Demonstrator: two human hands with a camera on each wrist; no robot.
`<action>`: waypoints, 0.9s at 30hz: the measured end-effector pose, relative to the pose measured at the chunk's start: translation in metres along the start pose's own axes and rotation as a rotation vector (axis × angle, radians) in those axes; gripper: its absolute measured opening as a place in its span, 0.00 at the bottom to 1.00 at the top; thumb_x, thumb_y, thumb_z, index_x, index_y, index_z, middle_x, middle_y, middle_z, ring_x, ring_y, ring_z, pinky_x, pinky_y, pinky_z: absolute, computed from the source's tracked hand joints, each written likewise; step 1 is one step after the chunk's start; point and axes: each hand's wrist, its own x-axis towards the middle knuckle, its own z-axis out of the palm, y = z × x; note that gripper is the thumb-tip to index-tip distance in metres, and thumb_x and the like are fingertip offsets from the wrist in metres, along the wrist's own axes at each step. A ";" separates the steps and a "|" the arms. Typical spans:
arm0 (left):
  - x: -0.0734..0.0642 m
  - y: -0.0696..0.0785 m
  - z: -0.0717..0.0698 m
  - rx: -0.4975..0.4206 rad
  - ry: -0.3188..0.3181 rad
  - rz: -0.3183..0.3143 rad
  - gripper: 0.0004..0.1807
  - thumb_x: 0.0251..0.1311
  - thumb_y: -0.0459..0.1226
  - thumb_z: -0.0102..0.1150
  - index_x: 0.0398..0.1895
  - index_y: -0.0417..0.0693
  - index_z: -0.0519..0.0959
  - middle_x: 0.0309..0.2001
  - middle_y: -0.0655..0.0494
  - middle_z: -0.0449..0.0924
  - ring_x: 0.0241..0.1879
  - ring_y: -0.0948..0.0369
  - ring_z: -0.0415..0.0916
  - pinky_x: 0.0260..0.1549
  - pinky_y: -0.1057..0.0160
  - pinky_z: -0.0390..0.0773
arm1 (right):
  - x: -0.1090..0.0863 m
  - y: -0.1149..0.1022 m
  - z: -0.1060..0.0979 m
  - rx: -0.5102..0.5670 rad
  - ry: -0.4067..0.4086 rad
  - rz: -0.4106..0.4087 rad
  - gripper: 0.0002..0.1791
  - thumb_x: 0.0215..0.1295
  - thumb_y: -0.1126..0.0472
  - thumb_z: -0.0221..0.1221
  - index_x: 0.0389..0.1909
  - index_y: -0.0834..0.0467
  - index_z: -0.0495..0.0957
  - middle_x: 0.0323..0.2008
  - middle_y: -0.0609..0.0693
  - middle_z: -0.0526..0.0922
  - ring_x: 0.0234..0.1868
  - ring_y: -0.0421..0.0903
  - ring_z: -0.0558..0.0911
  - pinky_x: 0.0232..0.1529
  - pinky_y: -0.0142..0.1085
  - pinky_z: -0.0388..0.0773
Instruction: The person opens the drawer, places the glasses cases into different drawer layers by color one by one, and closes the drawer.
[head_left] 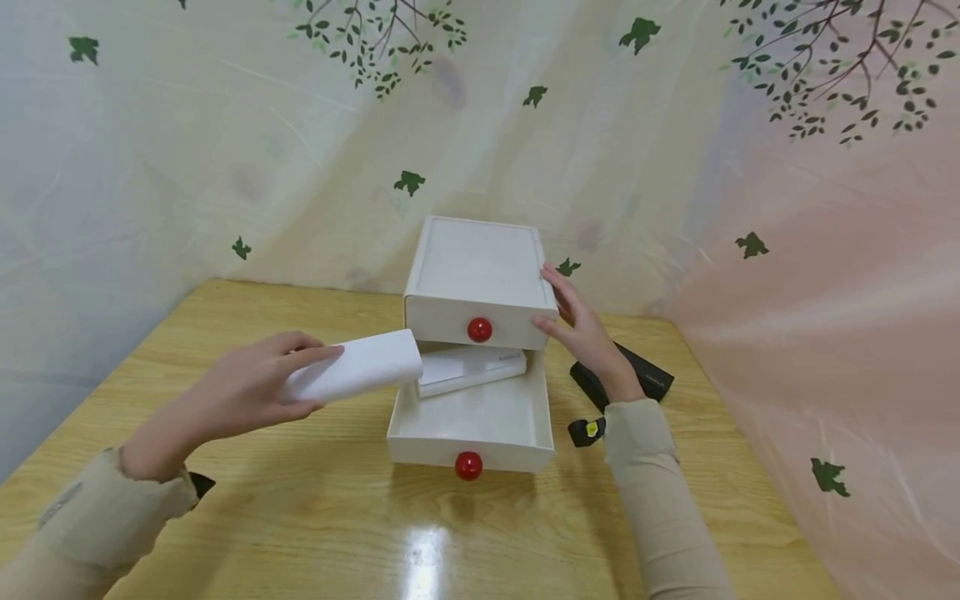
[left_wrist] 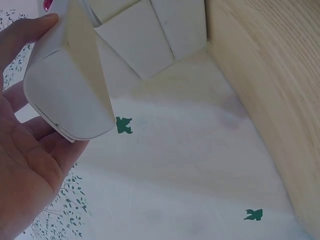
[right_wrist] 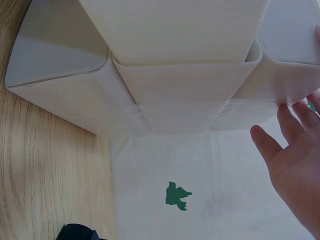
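Note:
My left hand [head_left: 251,383] grips a smooth white oblong case [head_left: 360,364], thumb on top and fingers beneath. The case has a rounded end, seen close in the left wrist view, and its tip overlaps the left edge of the pulled-out lower drawer [head_left: 480,425]. Inside that drawer, toward the back left, lies a slim white box [head_left: 472,369] with small print. Above it, the white drawer cabinet [head_left: 480,258] has its upper drawer closed; each drawer front carries a red ball knob [head_left: 480,329]. My right hand [head_left: 588,337] rests its extended fingers against the cabinet's upper right side.
Right of the cabinet, partly behind my right wrist, lies a long black box [head_left: 645,372]. Nearer me is a small black item with a yellow label [head_left: 585,432]. The wooden table [head_left: 315,517] meets a leaf-printed curtain [head_left: 330,208] at the back and right.

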 end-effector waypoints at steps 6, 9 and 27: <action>0.007 0.004 0.005 -0.008 -0.012 -0.007 0.32 0.39 0.42 0.75 0.54 0.48 0.81 0.44 0.51 0.82 0.37 0.58 0.79 0.24 0.62 0.77 | 0.000 0.001 0.000 0.004 0.001 -0.011 0.38 0.69 0.65 0.55 0.76 0.51 0.50 0.78 0.44 0.43 0.78 0.51 0.47 0.75 0.58 0.47; 0.011 0.007 0.008 -0.009 -0.010 -0.002 0.32 0.39 0.43 0.75 0.54 0.48 0.81 0.44 0.51 0.82 0.36 0.59 0.79 0.23 0.64 0.76 | 0.000 0.000 0.000 0.007 -0.001 -0.008 0.38 0.69 0.65 0.56 0.76 0.50 0.50 0.78 0.44 0.43 0.78 0.51 0.47 0.75 0.58 0.47; 0.037 0.027 0.019 -0.063 -0.088 0.025 0.31 0.42 0.43 0.75 0.55 0.49 0.81 0.46 0.50 0.82 0.38 0.57 0.79 0.28 0.59 0.81 | 0.000 0.000 0.000 0.008 -0.002 0.010 0.38 0.69 0.64 0.55 0.76 0.50 0.49 0.79 0.44 0.42 0.78 0.51 0.47 0.75 0.59 0.47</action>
